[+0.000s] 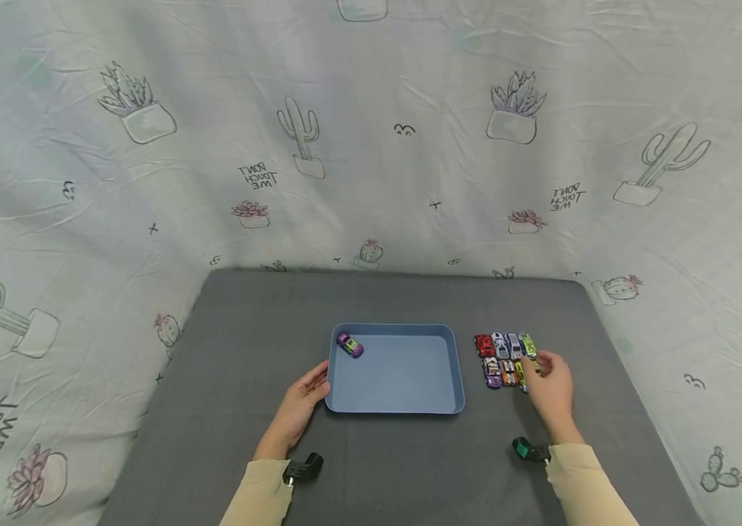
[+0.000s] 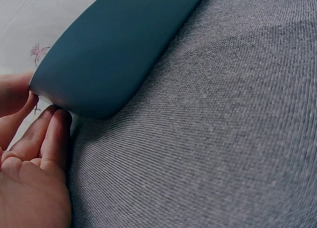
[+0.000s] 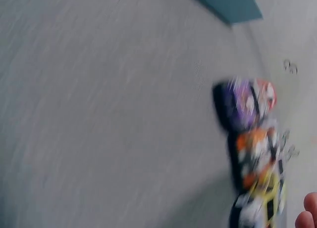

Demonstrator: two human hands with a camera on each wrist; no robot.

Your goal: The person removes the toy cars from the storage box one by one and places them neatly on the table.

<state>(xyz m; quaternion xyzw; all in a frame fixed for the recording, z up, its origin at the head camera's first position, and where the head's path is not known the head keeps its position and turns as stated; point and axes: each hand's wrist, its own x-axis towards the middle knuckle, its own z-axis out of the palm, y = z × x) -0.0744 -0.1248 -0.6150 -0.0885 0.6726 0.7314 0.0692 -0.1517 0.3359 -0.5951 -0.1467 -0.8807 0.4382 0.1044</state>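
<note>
My left hand (image 1: 299, 409) is at the left side of a blue rectangular tray (image 1: 394, 406), its fingers touching the outer wall. In the left wrist view a fingertip meets the rim of the tray (image 2: 109, 60), with more fingers against the wall below. Inside the tray's upper left corner lies a purple and green toy car (image 1: 350, 345). My right hand (image 1: 551, 387) reaches over the right end of two rows of toy cars, close to a yellow car (image 1: 520, 371). Its fingertips (image 3: 309, 213) show at the edge of the blurred right wrist view, with nothing visibly held.
In the back row stand a red car (image 1: 484, 345), a white and blue car (image 1: 499, 345), a grey car (image 1: 515, 345) and a green car (image 1: 528, 345). A purple and white car (image 1: 492, 372) and an orange car (image 1: 508, 373) are in front. A grey cloth (image 1: 397, 467) covers the table.
</note>
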